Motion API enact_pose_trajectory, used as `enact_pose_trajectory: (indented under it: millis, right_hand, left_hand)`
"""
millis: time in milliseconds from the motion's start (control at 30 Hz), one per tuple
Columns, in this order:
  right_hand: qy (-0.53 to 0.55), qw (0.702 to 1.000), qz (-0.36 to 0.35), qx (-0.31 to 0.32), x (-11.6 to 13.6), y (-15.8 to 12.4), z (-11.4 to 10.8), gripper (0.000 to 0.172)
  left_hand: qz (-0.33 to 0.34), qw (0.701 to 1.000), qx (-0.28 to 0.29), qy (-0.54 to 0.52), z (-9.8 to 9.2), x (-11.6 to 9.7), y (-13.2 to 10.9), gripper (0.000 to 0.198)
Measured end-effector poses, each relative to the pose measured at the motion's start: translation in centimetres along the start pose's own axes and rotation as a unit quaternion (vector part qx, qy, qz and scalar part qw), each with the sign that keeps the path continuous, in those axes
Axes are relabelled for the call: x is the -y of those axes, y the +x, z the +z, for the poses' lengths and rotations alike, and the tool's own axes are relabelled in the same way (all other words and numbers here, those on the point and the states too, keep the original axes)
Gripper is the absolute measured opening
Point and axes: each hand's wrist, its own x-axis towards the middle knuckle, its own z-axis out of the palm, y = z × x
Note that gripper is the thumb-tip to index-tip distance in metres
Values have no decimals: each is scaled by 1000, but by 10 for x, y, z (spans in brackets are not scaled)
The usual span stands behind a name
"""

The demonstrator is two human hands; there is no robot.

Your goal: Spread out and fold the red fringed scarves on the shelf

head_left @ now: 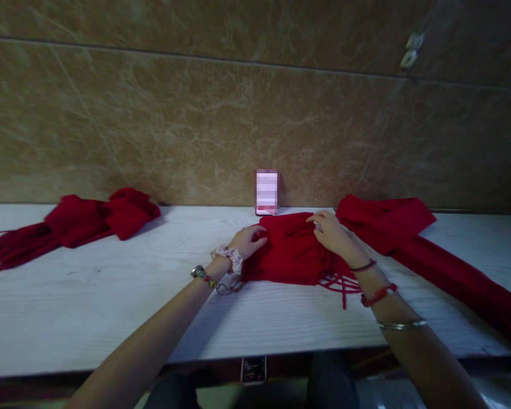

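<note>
A red fringed scarf (287, 253), folded into a flat rectangle, lies in front of me with its tassels spilling out at the lower right. My left hand (247, 241) rests at its left edge, thumb and fingers apart on the cloth. Over the scarf's upper right part lies my right hand (332, 232), index finger stretched out and the other fingers slightly bent. Neither hand visibly grips the fabric. Just beyond the scarf, a phone (267, 192) with a lit screen leans upright against the wall.
A second red scarf (79, 218) lies bunched at the left, its fringe trailing off the edge. Another red scarf (387, 224) stretches along the right side. The white table (123, 307) meets a brown marbled wall (174, 125). Another phone (254, 369) shows below the table's front edge.
</note>
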Motion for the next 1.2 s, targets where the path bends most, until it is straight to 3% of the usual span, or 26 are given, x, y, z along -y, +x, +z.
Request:
enact_pose_trajectory:
  millis: [100, 200, 300, 400, 500, 633, 767, 867, 1000, 1200]
  right_hand:
    - [15, 999, -42, -31, 6, 13, -1, 31]
    - [61, 984, -150, 69, 19, 24, 6, 23]
    - [51, 968, -199, 147, 20, 23, 14, 19]
    - [6, 977, -181, 116, -4, 12, 15, 14]
    - [-9, 989, -132, 68, -40, -2, 4, 5]
    - [-13, 997, -78, 28, -62, -8, -13, 17]
    - [6, 998, -55, -12, -39, 5, -4, 28]
    - [19, 999, -48, 3, -9, 13, 25, 44]
    - [6, 1000, -3, 25, 23, 9, 60, 47]
    - [36, 999, 30, 11, 68, 13, 77, 49]
  left_hand:
    - [-13, 1000, 21, -3, 5, 3, 0, 50]
    - [33, 998, 8, 56, 13, 9, -6, 59]
    - [87, 991, 37, 94, 17, 12, -13, 50]
    - [77, 986, 91, 113, 15, 10, -16, 47]
    - [57, 985, 101, 126, 12, 7, -17, 47]
    - [58, 988, 87, 112, 14, 6, -16, 48]
    - [62, 994, 49, 82, 16, 7, -17, 49]
    - [72, 995, 32, 65, 15, 10, -19, 51]
    - [86, 990, 42, 101, 13, 19, -24, 51]
    - [-21, 990, 60, 127, -15, 40, -40, 48]
